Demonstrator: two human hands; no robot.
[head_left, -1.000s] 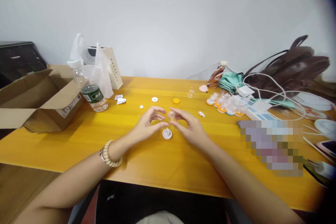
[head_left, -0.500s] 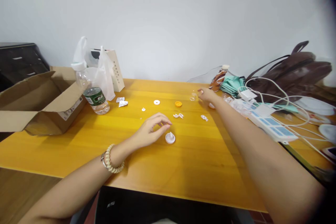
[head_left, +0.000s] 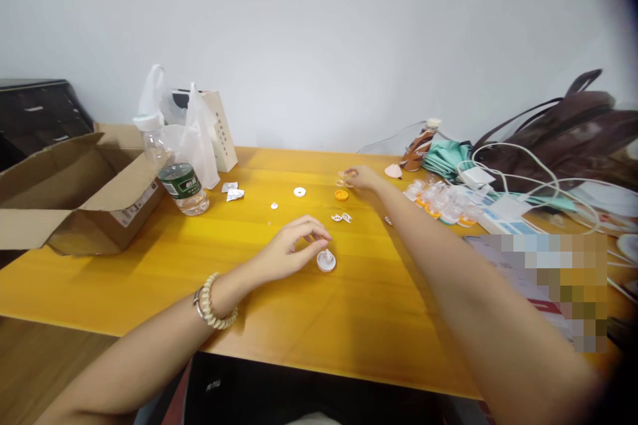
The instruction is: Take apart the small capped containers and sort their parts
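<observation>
My L forearm comes in from lower left, bead bracelet [head_left: 214, 302] on the wrist. L hand [head_left: 292, 249] rests on the yellow table [head_left: 149, 259], fingers loosely curled, thumb and forefinger tips close together near a small white disc w/ a peg [head_left: 326, 260]. The disc sits on the table just beside those fingertips; touching or not, can't tell. Nothing seen gripped in L hand.

R arm stretches diagonally across the table, from lower right toward centre-far. R hand [head_left: 363, 177] is at the far middle of the table, fingers pinched on a small clear piece [head_left: 343, 178]; piece too small and blurred to say more. Just in front of it on the table: an orange cap [head_left: 341, 195]. Nearer me, btw the two hands: two tiny white bits [head_left: 341, 218]. To the left of the cap: a white ring [head_left: 299, 192], then a smaller white speck [head_left: 274, 205].

Left side, mid-distance: open cardboard box [head_left: 74, 192] at the table edge, water bottle [head_left: 174, 166] upright beside it, crumpled foil scraps [head_left: 231, 191] close by. Behind the bottle: a plastic bag [head_left: 192, 133] and a paper bag [head_left: 222, 133].

Right side: row of clear pieces w/ orange bases [head_left: 441, 202], white power strip [head_left: 503, 212] w/ cables, teal cloth [head_left: 443, 156], brown bottle [head_left: 419, 143] tilted, brown bag [head_left: 563, 133] at the far right against the wall.
</observation>
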